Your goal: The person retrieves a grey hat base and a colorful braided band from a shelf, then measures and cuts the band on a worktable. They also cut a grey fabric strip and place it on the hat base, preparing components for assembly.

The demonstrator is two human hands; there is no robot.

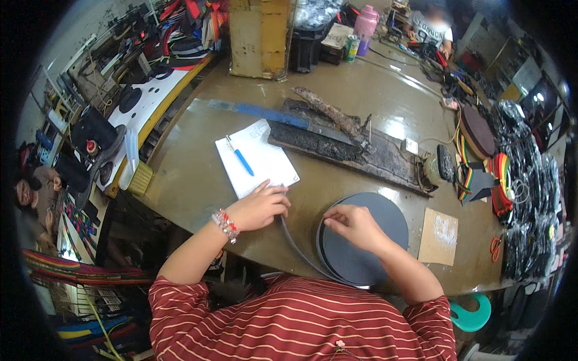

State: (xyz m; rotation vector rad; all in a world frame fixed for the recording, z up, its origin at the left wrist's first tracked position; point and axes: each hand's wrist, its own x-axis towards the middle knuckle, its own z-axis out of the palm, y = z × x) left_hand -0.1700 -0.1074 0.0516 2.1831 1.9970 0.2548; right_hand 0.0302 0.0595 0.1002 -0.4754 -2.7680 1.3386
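A large dark grey coil of flat strip (373, 259) lies at the table's near edge. From its near side a loose length of grey strip (293, 242) curves left to my left hand (259, 207). That hand is closed on the strip beside the lower edge of a white notepad (265, 157). A blue pen (243, 161) rests on the notepad. Over the coil's upper left part is my right hand (355, 225), its thumb and fingers pinched together. Whether anything is between those fingertips is too small to tell.
A dark, worn metal bar assembly (325, 144) lies across the table beyond my hands. At right are a brown card (438, 236), orange scissors (495, 249) and plastic-wrapped bundles (533, 198). One person (430, 30) sits at the far end, another (42, 198) at left.
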